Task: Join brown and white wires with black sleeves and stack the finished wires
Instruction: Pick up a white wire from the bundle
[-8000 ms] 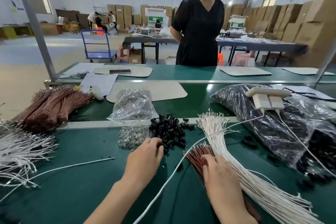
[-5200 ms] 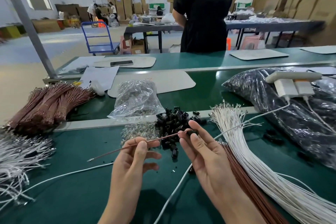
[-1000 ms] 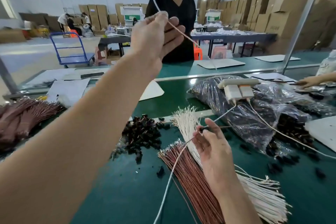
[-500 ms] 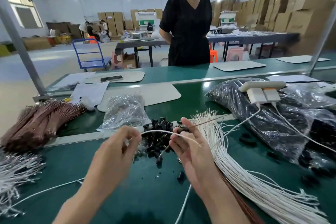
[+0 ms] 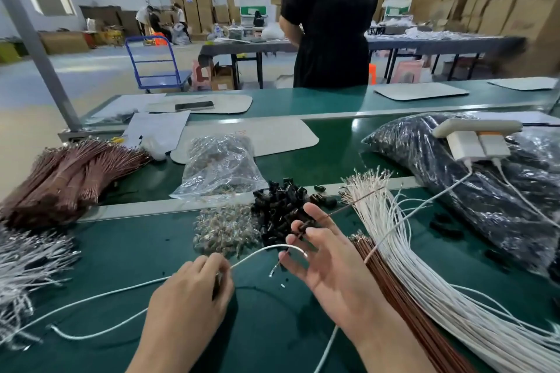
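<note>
Left hand (image 5: 194, 291) pinching white wire (image 5: 260, 251), right hand (image 5: 327, 260) gripping brown wire (image 5: 342, 210) (white arcs between)

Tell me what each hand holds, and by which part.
Left hand pinches the white wire; how far along is hidden. Right hand pinches the brown wire at its black sleeve, near one end.

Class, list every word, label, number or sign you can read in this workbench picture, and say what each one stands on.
No text here can be read.
Faint reddish marks on the beige mat: too faint to read.
Labels on the stacked cardboard boxes at the back: too small.
Green and white panel on the white unit at the back: blurred.
</note>
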Demonstrator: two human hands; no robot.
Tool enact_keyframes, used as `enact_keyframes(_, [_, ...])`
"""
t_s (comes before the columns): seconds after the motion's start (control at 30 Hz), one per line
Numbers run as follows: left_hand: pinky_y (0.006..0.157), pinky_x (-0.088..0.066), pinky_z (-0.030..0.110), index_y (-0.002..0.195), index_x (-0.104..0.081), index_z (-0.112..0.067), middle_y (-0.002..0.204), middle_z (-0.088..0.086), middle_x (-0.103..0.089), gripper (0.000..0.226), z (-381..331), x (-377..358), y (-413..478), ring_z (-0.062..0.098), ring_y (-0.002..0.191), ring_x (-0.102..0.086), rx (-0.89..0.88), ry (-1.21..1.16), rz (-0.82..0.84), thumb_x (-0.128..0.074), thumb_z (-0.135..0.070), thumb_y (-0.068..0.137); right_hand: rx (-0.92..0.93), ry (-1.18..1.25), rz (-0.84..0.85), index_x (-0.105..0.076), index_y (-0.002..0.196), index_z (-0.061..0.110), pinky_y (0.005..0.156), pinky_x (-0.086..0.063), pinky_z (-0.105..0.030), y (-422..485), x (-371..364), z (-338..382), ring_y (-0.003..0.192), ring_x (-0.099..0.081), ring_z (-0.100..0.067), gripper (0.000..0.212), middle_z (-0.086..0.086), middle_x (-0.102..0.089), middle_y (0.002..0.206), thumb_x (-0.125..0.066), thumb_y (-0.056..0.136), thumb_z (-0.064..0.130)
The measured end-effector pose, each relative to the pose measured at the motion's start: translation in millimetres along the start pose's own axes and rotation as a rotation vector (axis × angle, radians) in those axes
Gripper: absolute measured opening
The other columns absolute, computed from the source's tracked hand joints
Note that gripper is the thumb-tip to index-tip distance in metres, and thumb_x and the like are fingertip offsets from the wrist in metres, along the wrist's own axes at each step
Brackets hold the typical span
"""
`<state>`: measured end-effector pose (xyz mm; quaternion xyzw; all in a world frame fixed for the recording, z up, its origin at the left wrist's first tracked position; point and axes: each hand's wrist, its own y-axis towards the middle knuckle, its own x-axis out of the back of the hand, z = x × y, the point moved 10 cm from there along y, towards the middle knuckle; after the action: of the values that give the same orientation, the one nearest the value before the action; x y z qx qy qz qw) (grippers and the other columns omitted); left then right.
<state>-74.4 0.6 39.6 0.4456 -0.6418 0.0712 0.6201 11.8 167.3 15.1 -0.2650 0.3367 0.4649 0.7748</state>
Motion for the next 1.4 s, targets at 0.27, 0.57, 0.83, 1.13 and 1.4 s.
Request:
enact_keyframes(0.27, [0.071, -0.055, 0.034, 0.112, -0.071, -0.023, 0.093, -0.012, -0.067, 0.035, -14.6, -8.8, -6.6, 0.018, 0.082, -0.065, -0.144, -0.063, 0.043, -0.050, -0.042, 0.091, 0.020, 0.070, -0.009, -0.076, 0.108, 0.008, 0.079, -0.060, -0.038, 1.7, -0.4, -1.2, 0.085, -0.070, -0.028, 0.028, -0.020, -0.068, 0.097, -0.055, 0.094, -0.004])
enact_keyframes(0.57, [0.102, -0.042, 0.027, 0.129, -0.062, -0.028, 0.118, -0.012, -0.071, 0.027, -57.2, -12.3, 12.3, 0.003, 0.114, -0.056, -0.183, -0.451, -0.033, -0.053, -0.022, 0.104, -0.034, 0.053, 0.047, -0.075, 0.109, 0.009, 0.076, -0.061, -0.037, -1.7, -10.2, -10.8, 0.084, -0.070, -0.026, 0.030, -0.020, -0.069, 0.095, -0.063, 0.083, 0.001])
enact_keyframes(0.83, [0.053, -0.038, 0.014, 0.102, -0.046, -0.043, 0.064, -0.016, -0.050, 0.005, -36.0, -6.2, -0.1, 0.007, 0.048, -0.042, -0.079, -0.473, -0.059, -0.041, -0.045, 0.103, 0.136, -0.004, -0.066, -0.065, 0.110, 0.009, 0.076, -0.061, -0.037, 1.2, 10.4, 16.2, 0.080, -0.071, -0.025, 0.024, -0.017, -0.072, 0.102, -0.050, 0.097, -0.004])
enact_keyframes(1.13, [0.044, -0.042, 0.024, 0.095, -0.068, -0.027, 0.070, -0.035, -0.038, 0.019, -50.7, 19.7, 3.2, 0.005, 0.051, -0.033, -0.233, -0.360, -0.141, -0.050, -0.034, 0.098, 0.091, -0.014, -0.058, -0.065, 0.107, 0.006, 0.078, -0.061, -0.032, 0.9, 12.0, 13.0, 0.080, -0.069, -0.022, 0.018, -0.013, -0.068, 0.094, -0.058, 0.091, 0.000])
enact_keyframes(1.4, [0.048, -0.036, 0.016, 0.099, -0.067, -0.026, 0.076, -0.034, -0.042, 0.018, -46.7, 23.5, 2.0, -0.002, 0.053, -0.033, -0.229, -0.405, -0.154, -0.050, -0.032, 0.100, 0.053, -0.080, 0.017, -0.067, 0.098, 0.011, 0.073, -0.059, -0.028, 0.0, 5.7, 5.8, 0.075, -0.068, -0.018, 0.022, -0.017, -0.073, 0.101, -0.070, 0.078, 0.002])
